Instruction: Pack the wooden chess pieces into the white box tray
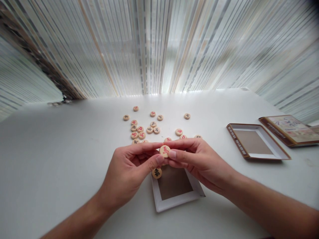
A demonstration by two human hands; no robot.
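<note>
Head view: pinching red-marked disc [164, 151] in nearly closed left hand [127, 166] and right hand [208, 162], between thumbs and fingertips, over far end of near tray [177, 202]. Just below, black-marked disc [157, 173] at tray's left wall. Beyond, loose discs [142, 135] on white table [74, 152]; at right, second tray [236, 142].

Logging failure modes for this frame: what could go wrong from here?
1. The red-marked piece is pinched by the fingertips of the left hand and right hand, so it could slip.
2. The black-marked piece shows just below the left thumb, at the open box; a small movement might knock it.
3. Loose pieces lie just beyond both hands and could get bumped.
</note>
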